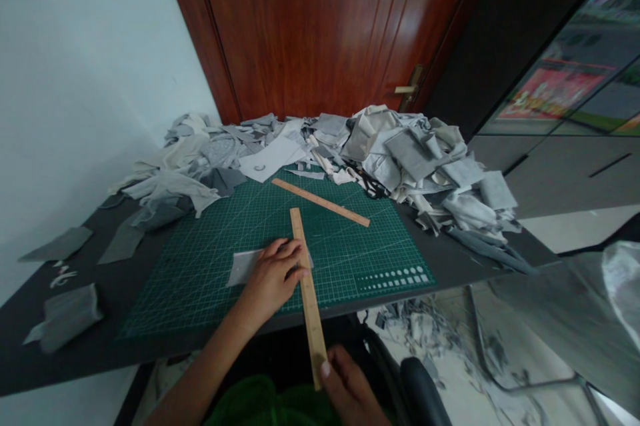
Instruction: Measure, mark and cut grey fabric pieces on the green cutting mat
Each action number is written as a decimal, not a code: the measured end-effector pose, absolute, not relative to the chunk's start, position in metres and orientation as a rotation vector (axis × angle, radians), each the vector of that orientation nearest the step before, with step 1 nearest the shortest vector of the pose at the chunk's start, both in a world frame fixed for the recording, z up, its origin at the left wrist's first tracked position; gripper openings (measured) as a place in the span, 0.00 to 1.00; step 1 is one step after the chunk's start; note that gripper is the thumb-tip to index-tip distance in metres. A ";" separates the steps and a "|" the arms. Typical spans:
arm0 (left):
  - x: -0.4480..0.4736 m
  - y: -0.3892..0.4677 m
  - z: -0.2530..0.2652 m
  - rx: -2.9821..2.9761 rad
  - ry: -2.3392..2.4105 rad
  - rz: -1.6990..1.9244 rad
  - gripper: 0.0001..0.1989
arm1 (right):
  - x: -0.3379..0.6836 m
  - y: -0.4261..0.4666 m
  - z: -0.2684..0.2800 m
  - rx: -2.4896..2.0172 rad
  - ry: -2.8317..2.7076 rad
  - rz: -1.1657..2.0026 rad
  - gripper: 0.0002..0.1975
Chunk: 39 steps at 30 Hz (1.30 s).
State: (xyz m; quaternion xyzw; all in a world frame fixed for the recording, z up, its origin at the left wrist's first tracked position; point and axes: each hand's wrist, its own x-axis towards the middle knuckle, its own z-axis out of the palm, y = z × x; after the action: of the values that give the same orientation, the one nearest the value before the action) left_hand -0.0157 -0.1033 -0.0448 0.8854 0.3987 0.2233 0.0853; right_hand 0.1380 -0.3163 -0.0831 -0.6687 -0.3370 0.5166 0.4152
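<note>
A wooden ruler (309,299) slants over the near edge of a green cutting mat (200,259). My right hand (350,389) grips its near end, thumb on top, past the table edge. My left hand (275,276) lies on the mat with fingers spread, the fingertips and thumb against the ruler's left edge. Beneath that hand is a light grey piece of fabric (243,267), partly covered by the fingers and the ruler. A second wooden ruler (323,202) rests farther back on the mat, apart from both hands.
Heaps of grey and white fabric scraps (415,153) line the back of the dark table (115,339). Black-handled scissors (371,186) lie partly under them. A folded grey cloth (73,316) sits at left. Scraps litter the floor (450,339). A wooden door (325,33) stands behind.
</note>
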 end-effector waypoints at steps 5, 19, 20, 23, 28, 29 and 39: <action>-0.015 -0.104 -0.046 2.647 1.189 0.660 0.16 | 0.156 -0.319 -0.086 -1.669 -0.828 1.335 0.30; -0.015 -0.105 -0.045 2.640 1.195 0.647 0.16 | 0.171 -0.316 -0.167 -1.419 -0.627 1.549 0.45; -0.015 -0.106 -0.045 2.641 1.200 0.650 0.16 | 0.168 -0.315 -0.170 -1.383 -0.615 1.582 0.47; -0.015 -0.106 -0.044 2.646 1.203 0.645 0.16 | 0.162 -0.313 -0.169 -1.300 -0.642 1.662 0.46; -0.015 -0.106 -0.044 2.652 1.188 0.649 0.15 | 0.158 -0.320 -0.156 -1.276 -0.695 1.683 0.40; -0.015 -0.106 -0.044 2.652 1.185 0.656 0.15 | 0.157 -0.321 -0.154 -1.283 -0.697 1.670 0.39; -0.015 -0.104 -0.044 2.642 1.182 0.649 0.16 | 0.157 -0.319 -0.148 -1.325 -0.633 1.577 0.38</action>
State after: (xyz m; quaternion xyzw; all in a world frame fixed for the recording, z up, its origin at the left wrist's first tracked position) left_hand -0.0151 -0.1038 -0.0438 0.8872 0.3971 0.2180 0.0877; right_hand 0.1567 -0.3191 -0.1479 -0.5416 -0.2588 0.6446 0.4735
